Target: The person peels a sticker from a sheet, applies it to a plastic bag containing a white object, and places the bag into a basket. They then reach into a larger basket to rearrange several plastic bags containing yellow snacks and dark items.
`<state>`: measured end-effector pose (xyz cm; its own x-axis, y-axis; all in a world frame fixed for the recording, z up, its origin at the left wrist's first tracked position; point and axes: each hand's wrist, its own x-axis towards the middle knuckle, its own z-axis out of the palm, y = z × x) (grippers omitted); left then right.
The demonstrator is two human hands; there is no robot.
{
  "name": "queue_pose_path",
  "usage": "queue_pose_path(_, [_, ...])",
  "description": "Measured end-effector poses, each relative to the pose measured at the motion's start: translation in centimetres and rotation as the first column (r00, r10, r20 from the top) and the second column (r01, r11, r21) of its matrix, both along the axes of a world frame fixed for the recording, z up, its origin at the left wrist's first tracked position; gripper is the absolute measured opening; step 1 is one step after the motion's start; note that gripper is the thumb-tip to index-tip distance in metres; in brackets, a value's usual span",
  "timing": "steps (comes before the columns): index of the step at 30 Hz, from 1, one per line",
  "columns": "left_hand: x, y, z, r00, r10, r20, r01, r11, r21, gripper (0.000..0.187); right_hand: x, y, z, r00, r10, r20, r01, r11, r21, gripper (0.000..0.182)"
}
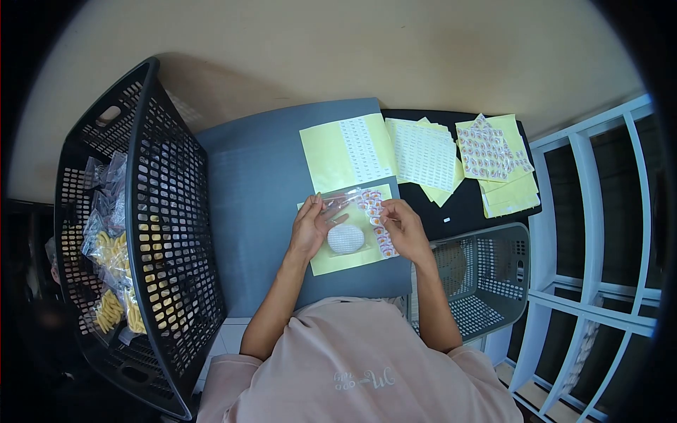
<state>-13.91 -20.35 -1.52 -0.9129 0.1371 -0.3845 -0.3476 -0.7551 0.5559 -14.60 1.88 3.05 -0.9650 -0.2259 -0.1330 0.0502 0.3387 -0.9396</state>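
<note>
My left hand (309, 227) grips the upper left of a clear plastic bag (341, 203), thumb and fingers closed on it. Inside the bag lies a round white piece with a fine mesh-like texture (345, 239). Beneath the bag is a yellow backing sheet (324, 265) with round red-and-orange stickers (385, 244) along its right side. Over those stickers, my right hand (404, 229) has thumb and index finger pinched together. Whatever is between these fingertips is too small to make out.
Another yellow sheet with small white labels (360, 149) lies behind. Label sheets (426, 156) and round-sticker sheets (485, 151) are stacked on the black surface (423, 218). A tall dark basket (173, 233) with bagged yellow items (109, 248) stands left; a grey basket (486, 310) sits lower right.
</note>
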Motion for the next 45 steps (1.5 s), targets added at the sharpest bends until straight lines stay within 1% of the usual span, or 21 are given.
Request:
queue_pose_path(2, [0.2,0.4,0.1,0.999,0.023,-0.024,-0.023,1.0,-0.014,0.022,0.2,-0.2,1.5,1.0,-0.023,-0.009,0.023,1.0,-0.009,0.008])
queue_pose_path(4, [0.2,0.4,1.3,0.998,0.05,-0.044,-0.051,0.998,-0.032,0.02,0.4,-0.7,2.9,0.999,-0.043,-0.014,0.042,0.999,-0.024,0.008])
queue_pose_path(6, [0.2,0.3,2.9,0.995,-0.041,-0.088,0.033,0.995,-0.093,0.017,0.6,-1.4,4.4,0.994,-0.102,-0.05,0.094,0.986,-0.135,0.011])
queue_pose_path(7, [0.1,0.3,3.7,0.995,-0.038,-0.09,0.029,0.995,-0.095,0.017,0.5,-1.6,5.0,0.994,-0.098,-0.052,0.09,0.986,-0.137,0.011])
queue_pose_path(9, [-0.1,0.6,5.0,0.991,0.004,-0.132,-0.024,0.989,-0.149,0.016,0.6,-1.7,6.2,0.994,0.017,-0.105,-0.03,0.991,-0.132,0.011])
queue_pose_path(10, [-0.2,0.6,6.0,0.991,0.008,-0.133,-0.028,0.988,-0.15,0.016,0.6,-2.0,6.7,0.994,0.02,-0.106,-0.034,0.99,-0.133,0.011])
queue_pose_path(12, [-0.5,0.5,8.0,0.994,-0.006,-0.108,-0.012,0.987,-0.162,0.017,0.7,-2.7,7.6,0.981,0.157,-0.113,-0.165,0.984,-0.066,0.011])
queue_pose_path(14, [-0.7,0.3,9.6,0.996,-0.014,-0.093,-0.002,0.986,-0.168,0.018,0.7,-3.6,7.9,0.972,0.186,-0.146,-0.193,0.981,-0.034,0.01])
queue_pose_path(15, [-0.7,0.3,10.0,0.997,-0.024,-0.076,0.01,0.985,-0.174,0.019,0.5,-3.9,7.9,0.959,0.218,-0.181,-0.22,0.975,0.013,0.011])
queue_pose_path(16, [-0.7,0.3,10.0,0.997,-0.021,-0.078,0.007,0.985,-0.175,0.019,0.4,-4.1,8.0,0.943,0.252,-0.216,-0.245,0.968,0.061,0.012])
queue_pose_path(18, [-0.8,0.1,10.0,0.994,-0.018,-0.109,-0.001,0.985,-0.174,0.02,0.3,-4.4,8.1,0.946,0.248,-0.21,-0.242,0.969,0.055,0.012])
queue_pose_path(22, [-0.7,-0.1,10.4,0.995,-0.014,-0.102,-0.003,0.986,-0.164,0.019,0.1,-4.8,8.4,0.95,0.251,-0.186,-0.241,0.968,0.074,0.011])
queue_pose_path(24, [-0.8,-0.1,10.6,0.995,-0.038,-0.089,0.016,0.972,-0.235,0.022,0.0,-5.0,8.6,0.95,0.252,-0.185,-0.242,0.967,0.075,0.01])
queue_pose_path(28, [-0.8,-0.1,10.6,0.995,-0.043,-0.089,0.021,0.971,-0.238,0.022,-0.2,-5.1,8.6,0.94,0.277,-0.2,-0.26,0.96,0.106,0.01])
queue_pose_path(31, [-0.9,0.0,10.6,0.998,-0.027,-0.058,0.012,0.97,-0.242,0.022,-0.3,-5.0,8.4,0.94,0.284,-0.191,-0.266,0.957,0.115,0.01])
queue_pose_path(34, [-0.9,-0.1,10.3,0.997,-0.039,-0.068,0.022,0.971,-0.238,0.023,-0.4,-5.1,8.2,0.935,0.285,-0.211,-0.261,0.956,0.137,0.01])
queue_pose_path(36, [-0.8,0.0,10.5,0.998,-0.022,-0.061,0.01,0.981,-0.194,0.017,-0.4,-5.1,8.2,0.936,0.283,-0.209,-0.258,0.956,0.14,0.01])
queue_pose_path(37, [-0.8,0.0,10.4,0.998,-0.022,-0.06,0.01,0.981,-0.195,0.017,-0.4,-5.1,8.2,0.936,0.282,-0.208,-0.257,0.956,0.143,0.011])
queue_pose_path(39, [-0.9,0.3,10.2,0.999,0.016,-0.048,-0.025,0.98,-0.198,0.023,-0.4,-5.2,8.4,0.932,0.282,-0.228,-0.249,0.955,0.161,0.011])
queue_pose_path(43, [-0.9,0.1,10.1,0.998,0.023,-0.05,-0.031,0.985,-0.167,0.022,-0.2,-5.6,8.1,0.922,0.253,-0.294,-0.205,0.961,0.185,0.011])
queue_pose_path(45, [-1.0,0.0,10.0,0.997,0.039,-0.065,-0.049,0.987,-0.152,0.021,-0.1,-5.7,7.4,0.927,0.239,-0.29,-0.19,0.964,0.188,0.014])
